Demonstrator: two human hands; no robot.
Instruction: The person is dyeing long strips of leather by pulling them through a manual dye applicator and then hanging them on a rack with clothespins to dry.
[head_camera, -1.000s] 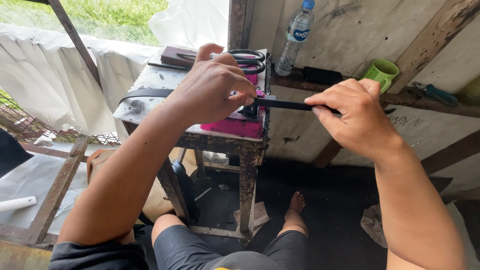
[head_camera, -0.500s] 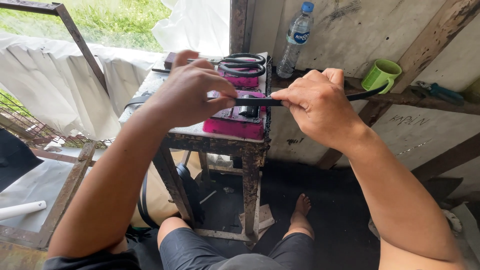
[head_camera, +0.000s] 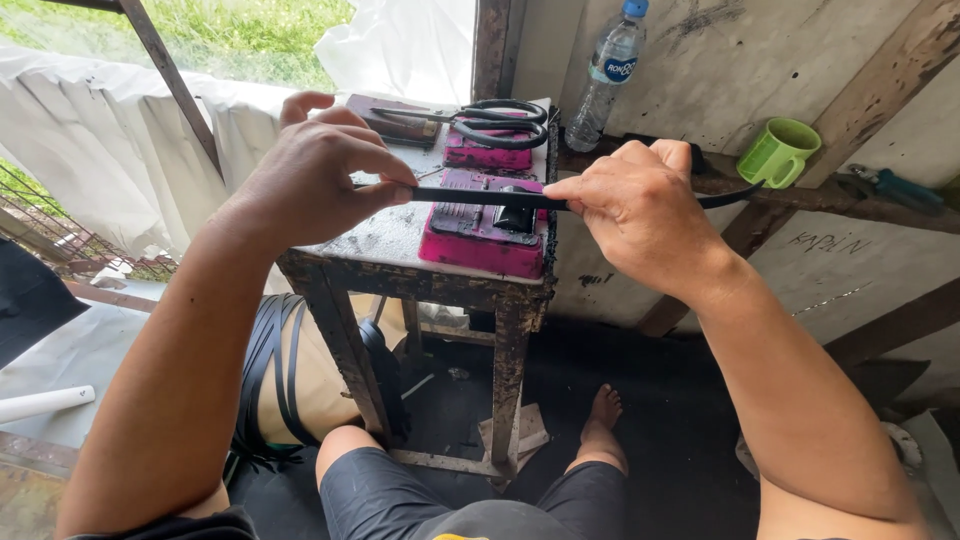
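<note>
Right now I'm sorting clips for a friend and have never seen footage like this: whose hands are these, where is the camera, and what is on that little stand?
The picture comes from a camera worn on a person's head, looking down, so both arms belong to that seated person. The left hand and the right hand each pinch a thin black strap, stretched level between them above a worn small table. On the table lie a pink block-shaped device and, farther back, black-handled scissors resting on a second pink piece. Behind it, on a wooden ledge, stand a clear plastic bottle and a green mug. Below, more black strap hangs in loops beside the person's knee.
</note>
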